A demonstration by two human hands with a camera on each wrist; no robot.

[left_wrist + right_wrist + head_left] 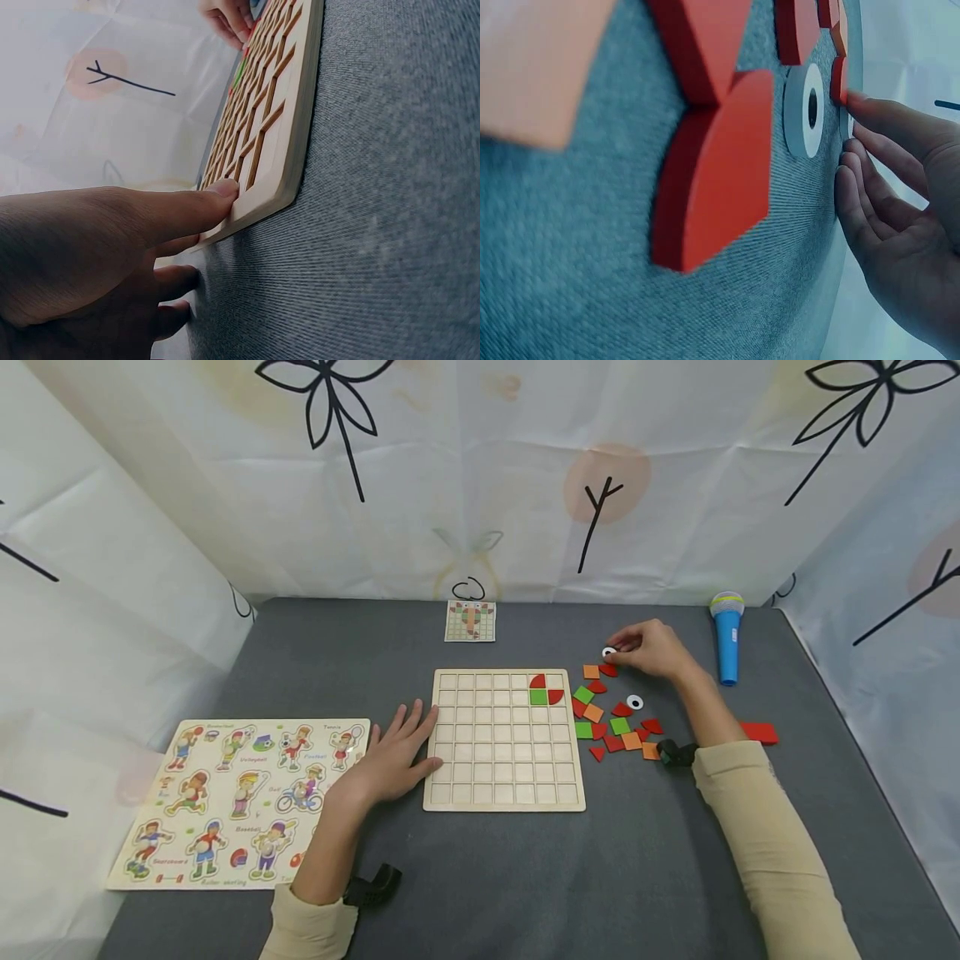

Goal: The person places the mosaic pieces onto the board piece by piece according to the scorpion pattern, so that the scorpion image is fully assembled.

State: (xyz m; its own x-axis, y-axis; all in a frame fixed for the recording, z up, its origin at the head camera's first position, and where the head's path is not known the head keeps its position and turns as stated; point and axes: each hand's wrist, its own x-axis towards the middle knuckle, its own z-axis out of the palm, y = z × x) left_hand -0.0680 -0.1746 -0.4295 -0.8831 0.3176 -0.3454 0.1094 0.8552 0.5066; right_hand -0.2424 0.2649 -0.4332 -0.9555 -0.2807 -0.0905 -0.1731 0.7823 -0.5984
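A wooden grid board lies mid-table, with two red quarter-round pieces and a green square in its upper right cells. My left hand rests against the board's left edge, fingers spread; in the left wrist view its thumb lies on the rim. Beyond the board's right side, my right hand pinches a white round eye piece at the far end of the loose pieces. Another white eye piece lies apart on the cloth, near a red quarter-round piece.
Loose red, green and orange pieces are scattered right of the board. A small pattern card lies behind it. The sports picture board is at left, partly under my left forearm. A blue microphone and red piece lie at right.
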